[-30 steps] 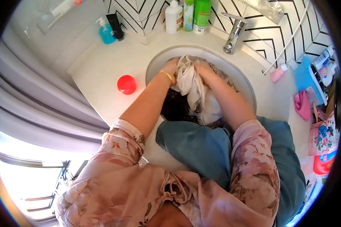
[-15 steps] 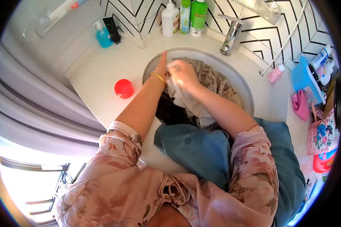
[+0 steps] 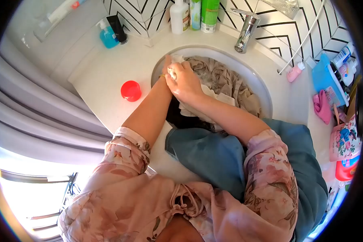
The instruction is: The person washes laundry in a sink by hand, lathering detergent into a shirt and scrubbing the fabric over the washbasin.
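Over the left side of the round sink [image 3: 264, 82], my hands are pressed together on a wet beige cloth garment [image 3: 226, 74]. My right hand [image 3: 184, 82] is closed, its fingers bunching a pale, soapy fold. Behind it, my left hand [image 3: 167, 64] holds the same fold from the left, its fingers mostly hidden. The rest of the garment lies crumpled in the sink, with suds in the middle. Dark cloth [image 3: 185, 117] shows beneath my right forearm. Teal fabric [image 3: 205, 151] hangs at the sink's near edge.
A red cup-like container [image 3: 131, 91] stands left of the sink. Behind are a chrome faucet [image 3: 246, 34], a white pump bottle [image 3: 179, 18], a green bottle [image 3: 209, 16] and a blue bottle [image 3: 108, 36]. At right sit a pink bottle [image 3: 295, 72] and a blue basket [image 3: 324, 78].
My right hand has moved left and slightly down against my left hand, taking the fold along. My left hand has shifted slightly left. The view has tilted slightly.
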The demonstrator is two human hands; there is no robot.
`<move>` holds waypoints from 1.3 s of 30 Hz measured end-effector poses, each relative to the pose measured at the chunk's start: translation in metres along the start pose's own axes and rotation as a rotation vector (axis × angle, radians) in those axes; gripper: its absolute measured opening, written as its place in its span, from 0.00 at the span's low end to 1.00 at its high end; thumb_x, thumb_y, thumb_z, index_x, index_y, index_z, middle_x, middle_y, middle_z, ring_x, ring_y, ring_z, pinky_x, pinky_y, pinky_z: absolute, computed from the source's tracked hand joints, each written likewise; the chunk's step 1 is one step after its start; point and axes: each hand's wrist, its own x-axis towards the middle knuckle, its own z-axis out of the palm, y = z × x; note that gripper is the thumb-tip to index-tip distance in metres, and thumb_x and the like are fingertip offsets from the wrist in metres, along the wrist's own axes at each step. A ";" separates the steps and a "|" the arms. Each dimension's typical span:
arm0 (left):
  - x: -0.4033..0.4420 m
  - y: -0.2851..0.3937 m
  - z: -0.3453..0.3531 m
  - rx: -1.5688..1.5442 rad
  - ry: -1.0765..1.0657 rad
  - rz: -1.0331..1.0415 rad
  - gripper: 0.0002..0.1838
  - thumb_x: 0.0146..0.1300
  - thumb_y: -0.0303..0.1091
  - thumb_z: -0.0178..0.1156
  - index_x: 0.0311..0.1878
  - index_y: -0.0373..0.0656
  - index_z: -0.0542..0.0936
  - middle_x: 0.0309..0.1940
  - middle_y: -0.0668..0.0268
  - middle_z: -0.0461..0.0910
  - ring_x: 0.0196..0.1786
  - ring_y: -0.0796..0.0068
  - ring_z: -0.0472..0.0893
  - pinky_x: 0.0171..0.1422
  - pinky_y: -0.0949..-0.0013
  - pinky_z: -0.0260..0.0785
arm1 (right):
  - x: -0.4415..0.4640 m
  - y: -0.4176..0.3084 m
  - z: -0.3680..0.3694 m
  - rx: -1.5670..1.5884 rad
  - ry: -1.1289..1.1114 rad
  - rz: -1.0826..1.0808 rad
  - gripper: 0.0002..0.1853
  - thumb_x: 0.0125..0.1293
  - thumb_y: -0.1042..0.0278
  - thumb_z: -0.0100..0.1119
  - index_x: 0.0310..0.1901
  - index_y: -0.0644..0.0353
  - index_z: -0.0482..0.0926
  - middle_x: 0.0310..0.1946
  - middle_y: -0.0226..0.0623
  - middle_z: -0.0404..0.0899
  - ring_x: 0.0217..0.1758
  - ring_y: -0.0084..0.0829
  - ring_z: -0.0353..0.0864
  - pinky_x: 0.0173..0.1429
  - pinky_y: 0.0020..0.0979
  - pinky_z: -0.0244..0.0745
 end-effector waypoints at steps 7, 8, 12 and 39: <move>-0.006 -0.005 0.024 0.446 0.276 -0.155 0.18 0.57 0.32 0.50 0.51 0.41 0.70 0.48 0.60 0.72 0.51 0.65 0.72 0.56 0.70 0.64 | 0.057 0.121 -0.022 0.457 -0.085 0.655 0.17 0.53 0.60 0.53 0.40 0.65 0.76 0.40 0.57 0.74 0.41 0.50 0.76 0.47 0.39 0.69; -0.005 -0.006 0.021 0.391 0.280 -0.161 0.17 0.57 0.33 0.50 0.51 0.41 0.70 0.47 0.60 0.72 0.50 0.65 0.72 0.55 0.69 0.65 | 0.053 0.127 -0.023 0.718 -0.079 0.811 0.18 0.53 0.60 0.53 0.41 0.66 0.76 0.42 0.57 0.74 0.41 0.49 0.76 0.48 0.39 0.69; 0.000 -0.005 0.006 0.259 0.360 -0.207 0.15 0.59 0.37 0.49 0.47 0.40 0.71 0.46 0.60 0.73 0.47 0.64 0.74 0.52 0.66 0.67 | 0.019 0.144 -0.001 -0.423 -0.637 0.289 0.22 0.52 0.59 0.55 0.42 0.70 0.76 0.43 0.56 0.74 0.45 0.45 0.76 0.51 0.37 0.69; 0.012 -0.013 0.003 -0.223 -0.044 0.039 0.13 0.62 0.35 0.44 0.39 0.38 0.74 0.36 0.59 0.77 0.36 0.64 0.77 0.43 0.64 0.71 | 0.017 0.023 0.003 -0.030 0.110 -0.040 0.15 0.59 0.59 0.50 0.35 0.65 0.75 0.32 0.53 0.76 0.38 0.47 0.76 0.44 0.37 0.69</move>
